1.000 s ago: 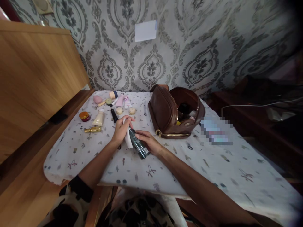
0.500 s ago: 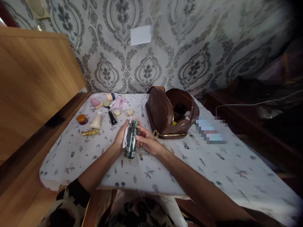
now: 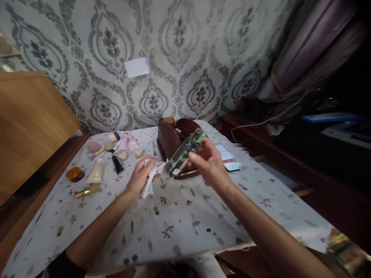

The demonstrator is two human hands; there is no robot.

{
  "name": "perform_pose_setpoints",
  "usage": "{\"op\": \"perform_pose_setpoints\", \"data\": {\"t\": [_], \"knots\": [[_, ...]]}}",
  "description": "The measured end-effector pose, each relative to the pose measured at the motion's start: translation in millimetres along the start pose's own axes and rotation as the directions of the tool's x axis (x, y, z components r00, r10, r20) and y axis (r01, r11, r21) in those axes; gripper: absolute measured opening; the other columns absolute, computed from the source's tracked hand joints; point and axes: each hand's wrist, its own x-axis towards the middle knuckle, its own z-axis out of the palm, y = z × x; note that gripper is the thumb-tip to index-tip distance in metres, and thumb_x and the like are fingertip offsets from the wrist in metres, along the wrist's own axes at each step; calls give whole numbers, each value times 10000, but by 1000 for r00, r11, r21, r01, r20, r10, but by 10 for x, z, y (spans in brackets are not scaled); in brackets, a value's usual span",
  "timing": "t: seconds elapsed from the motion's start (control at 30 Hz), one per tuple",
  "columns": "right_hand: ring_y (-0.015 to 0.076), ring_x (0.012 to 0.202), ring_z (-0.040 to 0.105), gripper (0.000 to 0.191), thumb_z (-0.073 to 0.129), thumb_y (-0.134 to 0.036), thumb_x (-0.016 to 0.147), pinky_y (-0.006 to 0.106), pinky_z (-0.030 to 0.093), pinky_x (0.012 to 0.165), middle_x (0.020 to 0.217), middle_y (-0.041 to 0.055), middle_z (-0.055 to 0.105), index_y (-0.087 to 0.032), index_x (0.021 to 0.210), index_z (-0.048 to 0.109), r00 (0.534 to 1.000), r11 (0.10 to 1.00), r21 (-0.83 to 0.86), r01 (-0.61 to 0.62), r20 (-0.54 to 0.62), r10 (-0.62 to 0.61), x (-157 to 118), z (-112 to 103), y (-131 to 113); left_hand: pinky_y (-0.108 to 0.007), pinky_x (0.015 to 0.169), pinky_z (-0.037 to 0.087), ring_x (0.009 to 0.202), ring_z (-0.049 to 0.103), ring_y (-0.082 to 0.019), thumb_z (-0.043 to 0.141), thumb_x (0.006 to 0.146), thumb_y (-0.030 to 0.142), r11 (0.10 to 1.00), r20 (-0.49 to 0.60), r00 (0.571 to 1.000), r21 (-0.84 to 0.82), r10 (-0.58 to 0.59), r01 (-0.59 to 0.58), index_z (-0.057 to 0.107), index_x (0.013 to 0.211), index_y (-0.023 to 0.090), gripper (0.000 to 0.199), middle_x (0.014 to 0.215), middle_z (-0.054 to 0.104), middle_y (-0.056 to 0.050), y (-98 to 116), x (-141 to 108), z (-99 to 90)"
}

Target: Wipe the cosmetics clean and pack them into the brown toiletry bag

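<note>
- Right hand (image 3: 213,164), centre-right of the frame: thumb and fingers clamped on the bottle (image 3: 185,155), which is tilted with its green end toward the upper right.
- Left hand (image 3: 141,177), near the centre: fingers curled together on a white cloth (image 3: 148,186) (could be tissue, too blurry to swear to). One wisp reaches toward the bottle's low end; can't tell if they touch.
- The bottle's in the air, just in front of the brown bag (image 3: 167,139), mid-frame.
- Step-wise, I'd call this handling the bottle one-handed, cloth off to its side.
- Next move, whichever way it goes, wants a snug right grip, since the bottle looks smooth and kinda slick, plus some care around the bag right behind it.
- Left of frame: red jar (image 3: 74,174), cream tube (image 3: 96,172), gold tube (image 3: 87,191), black tube (image 3: 117,165), all well apart from both hands.
</note>
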Motion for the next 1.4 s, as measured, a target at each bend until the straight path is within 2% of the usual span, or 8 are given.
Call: {"op": "perform_pose_setpoints", "data": {"t": [0.07, 0.13, 0.2, 0.3, 0.8, 1.03, 1.27, 1.4], "knots": [[142, 765, 629, 499, 764, -449, 751, 262, 533, 601, 1024, -8, 648, -329, 1169, 520, 993, 995, -76, 70, -94, -77, 78, -213, -181, -213, 518, 426, 521, 569, -128, 466, 943, 463, 874, 142, 966, 412, 218, -257, 614, 1144, 190, 371, 618, 604, 21, 242, 169, 71], [163, 834, 642, 502, 755, -464, 754, 277, 550, 629, 1056, -1, 637, -337, 1179, 520, 977, 985, -123, 124, -156, -143, 164, -397, -317, -241, 605, 443, 616, 616, -158, 407, 973, 360, 528, 311, 886, 716, 344, -456, 591, 1261, 223, 368, 715, 664, -9, 457, 348, 160], [174, 880, 645, 491, 753, -473, 752, 283, 561, 645, 1059, 7, 631, -324, 1162, 528, 962, 975, -150, 164, -195, -192, 251, -548, -395, -257, 629, 439, 682, 650, -182, 380, 982, 314, 208, 436, 836, 830, 334, -517, 556, 1329, 260, 393, 836, 712, -34, 598, 500, 244], [181, 908, 640, 470, 745, -492, 755, 287, 571, 648, 1041, 13, 631, -300, 1125, 528, 949, 962, -195, 189, -214, -230, 371, -703, -421, -267, 594, 435, 692, 675, -203, 336, 998, 326, 23, 496, 831, 855, 253, -518, 508, 1365, 274, 409, 908, 734, -40, 652, 629, 294], [171, 783, 569, 287, 726, -267, 719, 305, 469, 715, 809, -16, 593, -197, 937, 553, 984, 821, -554, 138, 169, -52, 1023, -430, -131, -249, 850, 524, 988, 688, -167, 371, 997, 244, 207, 405, 707, 766, 580, -609, 584, 1189, 173, 295, 1071, 721, -56, 114, 688, 163], [171, 782, 533, 499, 696, -188, 695, 279, 398, 724, 879, -8, 586, -197, 1159, 512, 967, 667, -737, 104, 232, 106, 1092, -272, -84, -266, 845, 543, 970, 700, -170, 352, 999, 250, 257, 372, 737, 769, 564, -585, 573, 1190, 160, 306, 1056, 730, -70, 105, 672, 190], [156, 783, 557, 476, 680, -144, 707, 246, 400, 712, 856, -28, 589, -202, 1145, 503, 950, 639, -756, 143, 285, 124, 1141, -205, 69, -298, 879, 541, 1003, 692, -188, 344, 998, 287, 316, 344, 772, 765, 535, -561, 568, 1198, 185, 318, 1096, 722, -72, 98, 665, 204], [180, 821, 599, 401, 668, -148, 743, 244, 391, 692, 873, 1, 628, -194, 1113, 522, 926, 503, -853, 142, 294, 236, 1123, -198, 138, -286, 856, 540, 987, 696, -181, 349, 1004, 290, 327, 339, 779, 765, 527, -554, 559, 1220, 174, 323, 1092, 725, -76, 82, 656, 191]]}}
